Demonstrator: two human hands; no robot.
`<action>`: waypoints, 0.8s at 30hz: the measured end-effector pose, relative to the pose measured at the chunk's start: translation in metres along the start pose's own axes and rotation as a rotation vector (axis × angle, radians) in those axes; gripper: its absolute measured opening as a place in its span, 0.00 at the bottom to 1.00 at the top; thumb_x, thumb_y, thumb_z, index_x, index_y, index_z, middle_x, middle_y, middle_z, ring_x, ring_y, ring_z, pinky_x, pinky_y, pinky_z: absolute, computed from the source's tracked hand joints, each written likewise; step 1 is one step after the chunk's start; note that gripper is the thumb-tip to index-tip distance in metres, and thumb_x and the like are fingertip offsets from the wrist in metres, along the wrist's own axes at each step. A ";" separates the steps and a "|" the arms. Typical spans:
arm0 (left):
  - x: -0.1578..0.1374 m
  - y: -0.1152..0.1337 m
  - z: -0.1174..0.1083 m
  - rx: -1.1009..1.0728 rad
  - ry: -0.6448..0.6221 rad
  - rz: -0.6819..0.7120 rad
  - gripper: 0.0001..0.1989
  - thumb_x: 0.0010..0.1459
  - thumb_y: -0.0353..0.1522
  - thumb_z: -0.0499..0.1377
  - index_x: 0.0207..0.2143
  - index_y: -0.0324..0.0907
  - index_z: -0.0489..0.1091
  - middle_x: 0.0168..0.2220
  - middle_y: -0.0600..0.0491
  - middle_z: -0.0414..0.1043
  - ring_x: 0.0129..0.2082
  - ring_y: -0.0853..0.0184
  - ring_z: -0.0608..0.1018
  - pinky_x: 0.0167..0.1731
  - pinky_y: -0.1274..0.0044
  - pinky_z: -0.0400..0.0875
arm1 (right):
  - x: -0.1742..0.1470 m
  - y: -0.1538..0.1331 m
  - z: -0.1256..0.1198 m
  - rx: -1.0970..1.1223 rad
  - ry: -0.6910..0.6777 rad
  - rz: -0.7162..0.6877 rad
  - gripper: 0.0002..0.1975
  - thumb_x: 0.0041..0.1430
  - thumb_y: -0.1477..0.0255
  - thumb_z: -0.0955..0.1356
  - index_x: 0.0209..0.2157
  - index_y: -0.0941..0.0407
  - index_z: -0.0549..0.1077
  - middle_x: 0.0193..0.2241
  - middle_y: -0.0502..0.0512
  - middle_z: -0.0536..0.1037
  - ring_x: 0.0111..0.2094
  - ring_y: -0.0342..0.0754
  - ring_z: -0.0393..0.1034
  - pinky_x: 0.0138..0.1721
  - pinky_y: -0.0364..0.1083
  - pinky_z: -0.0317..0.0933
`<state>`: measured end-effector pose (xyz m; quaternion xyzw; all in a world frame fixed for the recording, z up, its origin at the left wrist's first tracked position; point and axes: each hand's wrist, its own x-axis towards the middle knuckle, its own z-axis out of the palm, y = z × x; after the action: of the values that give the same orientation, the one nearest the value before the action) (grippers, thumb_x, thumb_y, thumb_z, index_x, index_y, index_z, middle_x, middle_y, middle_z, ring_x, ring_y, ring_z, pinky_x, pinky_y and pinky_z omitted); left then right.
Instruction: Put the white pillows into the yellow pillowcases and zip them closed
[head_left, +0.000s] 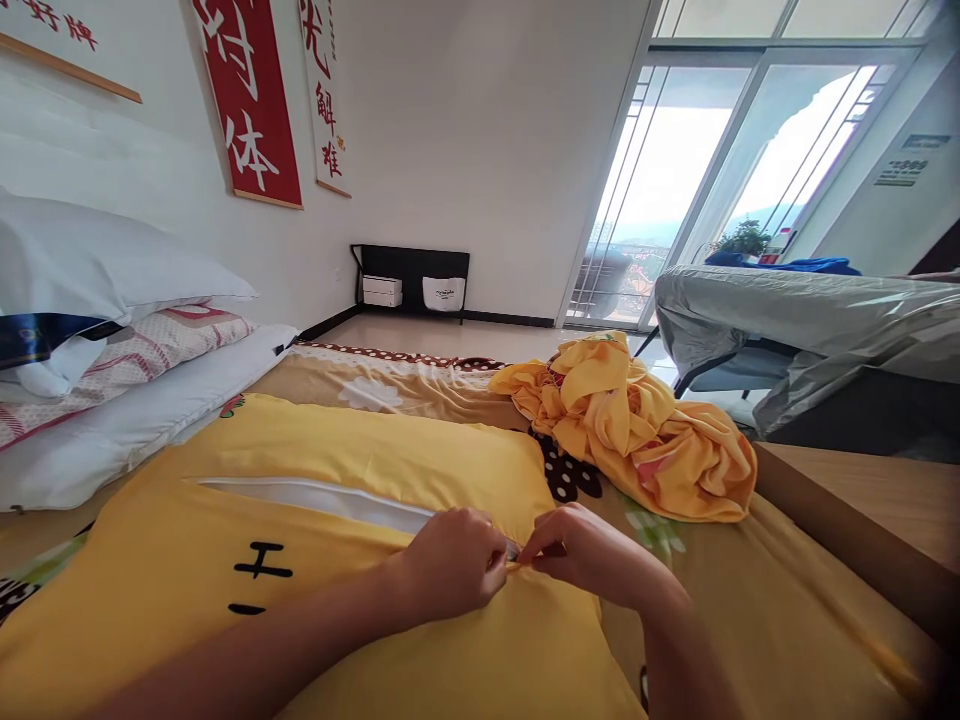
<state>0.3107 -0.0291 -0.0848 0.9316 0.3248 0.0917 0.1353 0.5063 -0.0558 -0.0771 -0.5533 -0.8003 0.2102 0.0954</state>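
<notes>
Head view: both hands, left (450, 562) and right (592, 552), pinch the yellow pillowcase (315, 470) at its zipper opening (322, 497).

Yellow pillowcase (315, 560); black lettering (259, 575)

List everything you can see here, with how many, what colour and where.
Pillow in case: one, yellow with black marks, on the bed in front, white inner showing through the open slit.
Crumpled cloth: one, yellow, on the bed at right.
Bedsheet: one, tan, patterned, under everything.
Pillows: a stack, white and pink-patterned, far left.
Banners: two, one red, one white, on the wall.
Grey cover: one, right background.
Left hand: one, at the slit's end.
Right hand: one, pinching the case edge.
</notes>
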 end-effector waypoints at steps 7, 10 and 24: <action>0.031 0.006 -0.010 -0.026 -0.147 -0.027 0.11 0.51 0.28 0.56 0.33 0.42 0.78 0.31 0.49 0.78 0.29 0.65 0.76 0.29 0.78 0.67 | -0.001 0.004 0.002 -0.046 -0.011 0.008 0.14 0.48 0.77 0.66 0.32 0.50 0.82 0.28 0.52 0.80 0.27 0.43 0.68 0.31 0.40 0.53; 0.035 0.007 -0.004 -0.018 -0.139 -0.057 0.11 0.51 0.29 0.57 0.34 0.44 0.78 0.32 0.49 0.78 0.31 0.64 0.77 0.30 0.77 0.68 | -0.003 0.005 0.003 -0.043 -0.009 -0.008 0.15 0.48 0.77 0.65 0.33 0.49 0.82 0.30 0.52 0.81 0.29 0.43 0.70 0.32 0.40 0.54; 0.038 0.017 -0.010 0.121 -0.217 -0.101 0.11 0.53 0.32 0.56 0.35 0.40 0.77 0.34 0.45 0.78 0.36 0.57 0.79 0.33 0.73 0.71 | -0.005 -0.002 0.000 -0.075 0.001 0.014 0.19 0.46 0.78 0.64 0.35 0.46 0.81 0.30 0.49 0.81 0.26 0.41 0.67 0.30 0.40 0.53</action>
<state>0.3475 -0.0157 -0.0669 0.9250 0.3595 -0.0364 0.1175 0.5065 -0.0612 -0.0762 -0.5623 -0.8037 0.1803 0.0734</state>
